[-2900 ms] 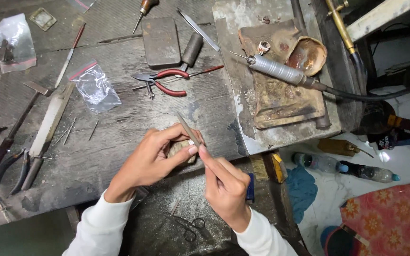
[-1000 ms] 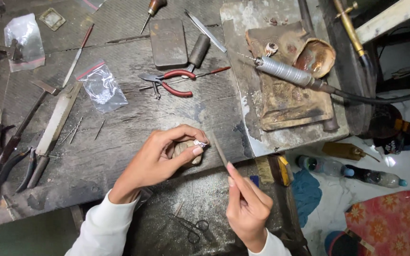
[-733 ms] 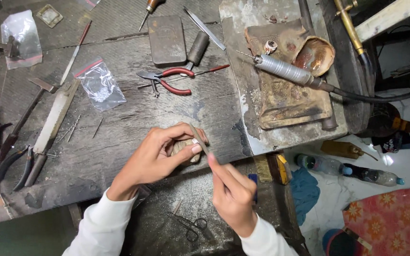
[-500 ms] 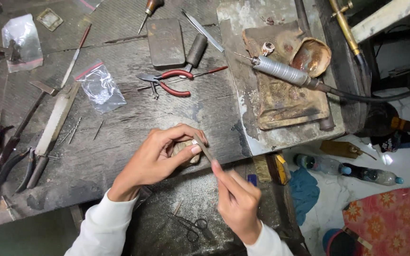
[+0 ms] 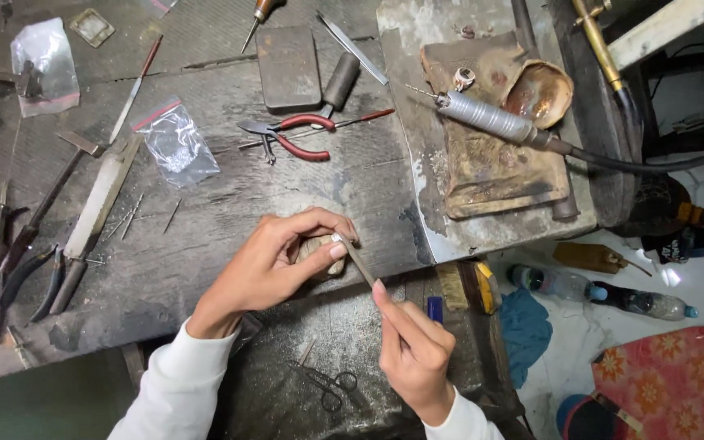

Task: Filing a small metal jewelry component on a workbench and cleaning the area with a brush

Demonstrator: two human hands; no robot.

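A scarred wooden workbench [image 5: 205, 212] fills the frame. Centre-frame, the left hand [image 5: 275, 265] pinches a small silvery piece [image 5: 336, 239] against a wooden peg [image 5: 319, 254] for support; lower right, the right hand [image 5: 413, 350] grips a thin file [image 5: 358, 261], tip touching it.

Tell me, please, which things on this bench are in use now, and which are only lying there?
In use: left hand pinching a small piece on a wooden peg; right hand holding a thin file against it.

Lying about: red pliers, plastic bag, rotary handpiece, scissors, flat file.
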